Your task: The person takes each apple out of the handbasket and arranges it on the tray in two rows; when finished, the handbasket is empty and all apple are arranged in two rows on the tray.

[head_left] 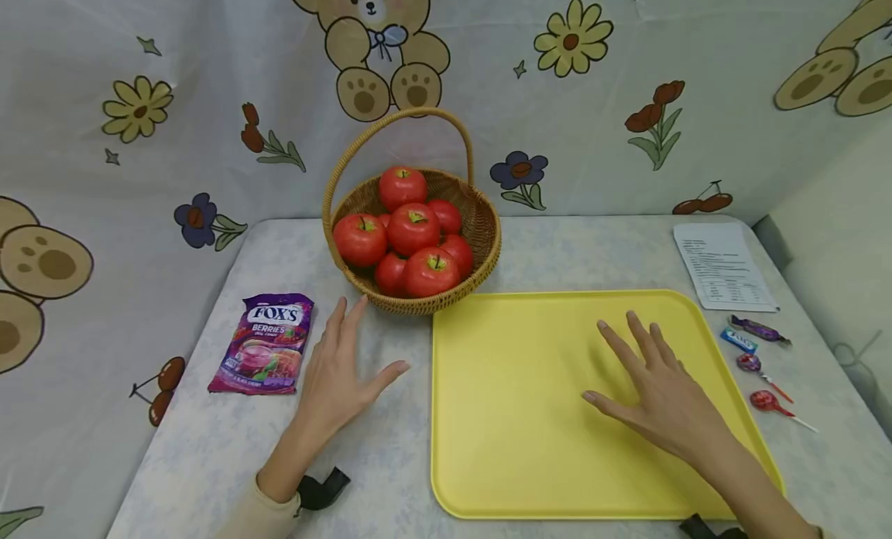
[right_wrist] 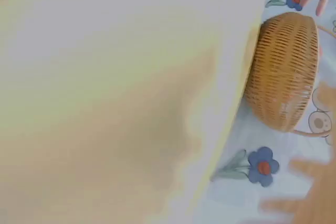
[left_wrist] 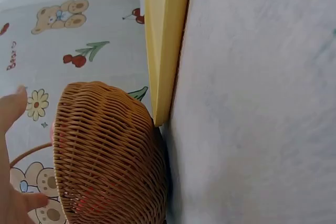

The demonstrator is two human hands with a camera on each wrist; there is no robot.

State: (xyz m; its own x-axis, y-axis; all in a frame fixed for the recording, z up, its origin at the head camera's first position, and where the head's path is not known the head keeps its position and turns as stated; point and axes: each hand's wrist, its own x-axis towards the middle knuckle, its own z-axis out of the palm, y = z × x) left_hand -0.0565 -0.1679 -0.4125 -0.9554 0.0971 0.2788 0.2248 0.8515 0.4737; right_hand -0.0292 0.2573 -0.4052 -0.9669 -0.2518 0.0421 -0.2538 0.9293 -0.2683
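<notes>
My left hand (head_left: 339, 372) lies flat on the pale marbled counter (head_left: 209, 446), fingers spread and straight, holding nothing, between the purple Fox's berry candy bag (head_left: 265, 343) and the round woven wicker basket with a hoop handle (head_left: 413, 214). My fingertips point at the basket's near wall without touching it; the left wrist view shows the weave (left_wrist: 107, 156) just beside them. My right hand (head_left: 651, 388) hovers or rests over the flat yellow plastic tray (head_left: 516, 399), fingers (head_left: 637, 330) also splayed and empty; I cannot tell whether the palm touches the tray. The shiny red apples (head_left: 416, 237) are heaped in the basket, which stands against the tray's far left corner.

If I go for an apple, I judge the front one (head_left: 432, 269) best: it sits on top near the rim, so lifting it should not disturb the heap. I would come in over the rim, clear of the handle, and wrap all fingers round, since the skin looks slick.
</notes>
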